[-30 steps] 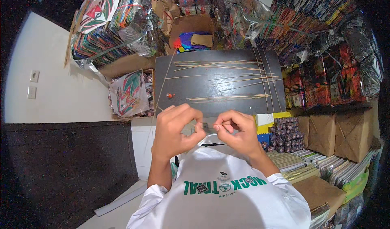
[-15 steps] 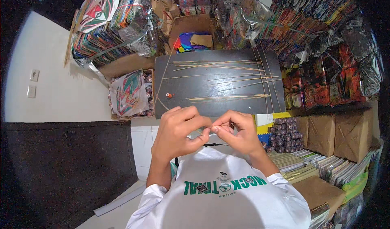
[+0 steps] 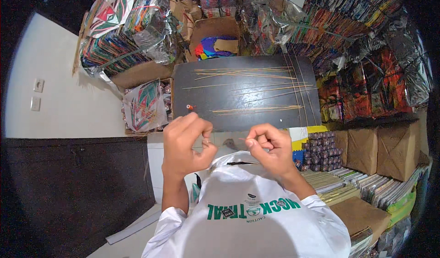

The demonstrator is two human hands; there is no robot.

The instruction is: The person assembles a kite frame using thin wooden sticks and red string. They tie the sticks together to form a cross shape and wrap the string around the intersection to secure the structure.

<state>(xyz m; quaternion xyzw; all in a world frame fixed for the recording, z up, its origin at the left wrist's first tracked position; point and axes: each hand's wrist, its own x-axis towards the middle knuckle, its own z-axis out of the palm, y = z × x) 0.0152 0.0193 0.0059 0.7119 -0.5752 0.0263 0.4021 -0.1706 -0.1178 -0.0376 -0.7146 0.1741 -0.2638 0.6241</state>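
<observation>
My left hand [image 3: 187,143] is raised in front of my chest, its fingers curled and thumb drawn in. What it holds, if anything, is too small to make out. Level with it and a little apart, my right hand [image 3: 271,149] pinches a thin reddish strand [image 3: 242,139] between thumb and forefinger. Beyond both hands stands a black table [image 3: 247,120]. Thin bamboo sticks [image 3: 256,109] lie on it in loose groups, mostly crosswise. A small spool of orange thread [image 3: 190,107] sits near its left edge.
A box with a paper kite [image 3: 145,107] stands left of the table. Stacked kite bundles [image 3: 133,42] rise behind it. At the right are wrapped packs [image 3: 376,88], small dark spools [image 3: 323,151] and brown cartons [image 3: 382,152]. A dark door [image 3: 75,189] is at lower left.
My hands, which met at the fingertips, have parted; the left has moved left and slightly up. A thin curved line over the table's left edge no longer shows.
</observation>
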